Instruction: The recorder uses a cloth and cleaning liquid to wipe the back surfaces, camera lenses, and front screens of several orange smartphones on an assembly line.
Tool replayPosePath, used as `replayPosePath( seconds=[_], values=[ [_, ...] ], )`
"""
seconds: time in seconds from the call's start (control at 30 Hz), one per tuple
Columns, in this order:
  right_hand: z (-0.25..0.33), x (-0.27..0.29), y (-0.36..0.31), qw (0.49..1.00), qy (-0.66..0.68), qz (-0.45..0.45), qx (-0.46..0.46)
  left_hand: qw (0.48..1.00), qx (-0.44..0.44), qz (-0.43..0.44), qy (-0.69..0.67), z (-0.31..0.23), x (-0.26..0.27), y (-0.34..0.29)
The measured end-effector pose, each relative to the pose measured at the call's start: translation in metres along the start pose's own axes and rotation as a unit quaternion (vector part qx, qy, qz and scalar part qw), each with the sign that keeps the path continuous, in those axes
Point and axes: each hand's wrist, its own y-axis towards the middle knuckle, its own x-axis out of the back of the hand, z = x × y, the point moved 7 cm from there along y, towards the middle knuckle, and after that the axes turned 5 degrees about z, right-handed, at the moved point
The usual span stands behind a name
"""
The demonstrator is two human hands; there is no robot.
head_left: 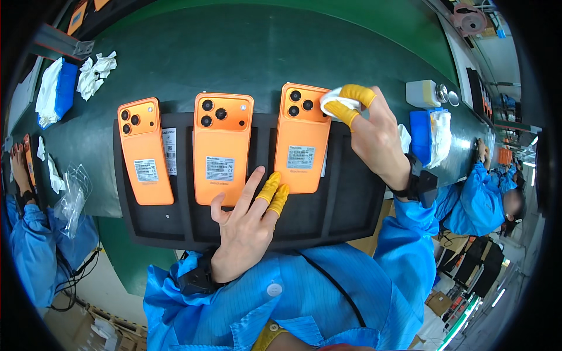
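Three orange smartphones lie back up on a black tray (357, 216): a left phone (142, 175), a middle phone (222, 140) and a right phone (301, 128). Each has three camera lenses and a pale printed label. My right hand (372, 131), yellow finger cots on its thumb and a finger, pinches a white wipe (332, 100) against the right phone's upper right corner, beside the lenses. My left hand (246, 234) has its fingers spread. Two of them, in yellow cots, rest at that phone's lower left corner; the others are bare, near the middle phone's bottom edge.
On the green bench (246, 58), a blue box of white wipes (430, 134) and a silver-topped bottle (421, 93) stand right. Left are another blue box (65, 93), crumpled wipes (96, 75) and a clear plastic bag (73, 199). Co-workers in blue sit at both sides.
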Motion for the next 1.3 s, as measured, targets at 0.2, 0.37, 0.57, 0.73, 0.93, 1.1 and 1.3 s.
replayPosePath(
  seconds=[0.2, 0.37, 0.57, 0.73, 0.93, 1.1, 1.3],
  values=[
    [0.010, -0.014, 0.005, 0.998, -0.034, -0.022, 0.056, 1.000, 0.003, -0.016, 0.005, 0.000, 0.002, 0.002],
    [0.017, -0.020, -0.025, 1.000, -0.017, -0.018, -0.003, 1.000, 0.012, -0.019, 0.010, 0.001, 0.004, 0.005],
    [0.016, -0.019, -0.021, 0.998, -0.029, -0.026, 0.043, 1.000, -0.010, -0.005, 0.015, 0.000, 0.003, 0.000],
    [0.001, -0.018, -0.020, 0.998, -0.036, -0.056, 0.003, 1.000, -0.005, -0.014, 0.021, 0.000, 0.002, 0.002],
    [0.022, -0.019, -0.049, 1.000, 0.017, -0.009, 0.013, 0.999, -0.010, -0.026, 0.025, -0.003, 0.003, 0.007],
    [-0.025, 0.027, -0.063, 0.979, -0.125, -0.123, -0.107, 0.999, 0.029, 0.002, -0.015, 0.014, 0.023, -0.003],
    [-0.132, 0.079, -0.106, 0.895, -0.288, -0.179, -0.288, 0.975, 0.175, -0.043, 0.126, 0.061, 0.046, -0.030]
  ],
)
